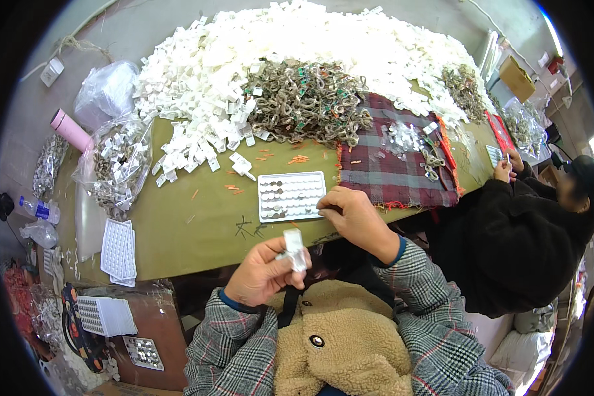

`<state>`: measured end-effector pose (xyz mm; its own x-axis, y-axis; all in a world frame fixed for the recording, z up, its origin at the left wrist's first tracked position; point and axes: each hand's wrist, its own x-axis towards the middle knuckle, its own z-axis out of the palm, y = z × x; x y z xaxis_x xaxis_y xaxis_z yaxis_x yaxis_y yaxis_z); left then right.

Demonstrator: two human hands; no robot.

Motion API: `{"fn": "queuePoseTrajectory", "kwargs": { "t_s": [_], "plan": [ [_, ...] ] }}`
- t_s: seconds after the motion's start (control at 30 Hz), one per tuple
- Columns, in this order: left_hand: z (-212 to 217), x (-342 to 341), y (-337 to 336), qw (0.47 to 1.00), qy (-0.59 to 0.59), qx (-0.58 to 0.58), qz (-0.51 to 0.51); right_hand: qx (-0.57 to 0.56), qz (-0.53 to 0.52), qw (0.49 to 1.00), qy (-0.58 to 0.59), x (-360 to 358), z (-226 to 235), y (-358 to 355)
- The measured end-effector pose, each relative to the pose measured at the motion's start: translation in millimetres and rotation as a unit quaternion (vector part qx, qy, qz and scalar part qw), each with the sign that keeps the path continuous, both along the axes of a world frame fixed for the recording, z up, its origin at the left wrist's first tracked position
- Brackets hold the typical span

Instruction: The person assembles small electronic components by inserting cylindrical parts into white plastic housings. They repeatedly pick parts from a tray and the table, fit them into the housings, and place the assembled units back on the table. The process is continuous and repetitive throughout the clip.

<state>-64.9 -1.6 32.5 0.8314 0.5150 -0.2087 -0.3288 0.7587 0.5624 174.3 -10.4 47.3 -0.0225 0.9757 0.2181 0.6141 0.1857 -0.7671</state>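
My left hand (263, 269) is closed around a small white plastic piece (296, 249) with a clear part, held upright over the table's near edge. A white tray (292, 176) with rows of small pockets lies on the table just beyond. Dark and silvery round bits sit in some pockets, mostly toward its left side. At the tray's lower right corner is my right hand (358, 218), thumb and fingertips pinched together. Anything between those fingertips is too small or hidden to make out.
Behind the tray rise a large heap of white plastic pieces (198, 86) and a tangled heap of grey-brown loops (303, 99). A plaid cloth (383, 171) lies to the right. Stacked white trays (117, 251) rest at left. A co-worker in dark clothing (515, 244) sits at right.
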Motion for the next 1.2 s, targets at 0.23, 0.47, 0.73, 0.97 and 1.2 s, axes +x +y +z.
{"fn": "queuePoseTrajectory", "kwargs": {
  "t_s": [0.23, 0.47, 0.73, 0.97, 1.2],
  "plan": [
    [3.7, -8.5, 58.4, 0.957, -0.061, -0.013, 0.283, 0.009, 0.000, 0.999, -0.052, -6.3, 21.0, 70.0],
    [-22.1, 1.7, 85.9, 0.951, -0.064, 0.011, 0.302, -0.016, -0.001, 0.973, -0.230, -30.2, 9.0, 151.5],
    [-25.8, 0.1, 87.4, 0.967, -0.084, -0.003, 0.239, -0.071, -0.036, 0.905, -0.418, -37.6, -22.0, 177.6],
    [-29.8, -1.2, 87.4, 0.967, -0.086, -0.010, 0.240, -0.058, -0.028, 0.927, -0.369, -26.7, -14.1, 153.5],
    [-21.0, 1.7, 86.7, 0.968, -0.081, 0.003, 0.236, -0.123, -0.063, 0.988, 0.075, -20.8, 36.1, 131.1]
  ]
}}
